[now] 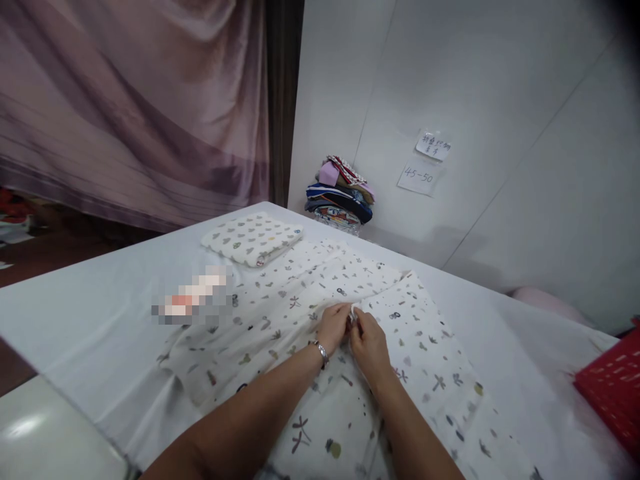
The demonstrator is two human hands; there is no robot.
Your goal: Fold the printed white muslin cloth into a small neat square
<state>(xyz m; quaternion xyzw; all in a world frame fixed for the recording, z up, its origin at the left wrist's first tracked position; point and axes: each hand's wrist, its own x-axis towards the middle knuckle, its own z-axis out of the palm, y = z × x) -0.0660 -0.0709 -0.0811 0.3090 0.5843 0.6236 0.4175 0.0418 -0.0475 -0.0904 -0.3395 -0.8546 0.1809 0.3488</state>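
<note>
Also, folded cloth (253,239) nr sheet (303,313)

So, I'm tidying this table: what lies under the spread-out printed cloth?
The white table shows around the edges of the spread-out printed cloth; anything beneath its middle is covered and can't be seen.

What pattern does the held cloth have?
The cloth is white with small scattered motifs, many grey or olive; the head view shows it.
</note>
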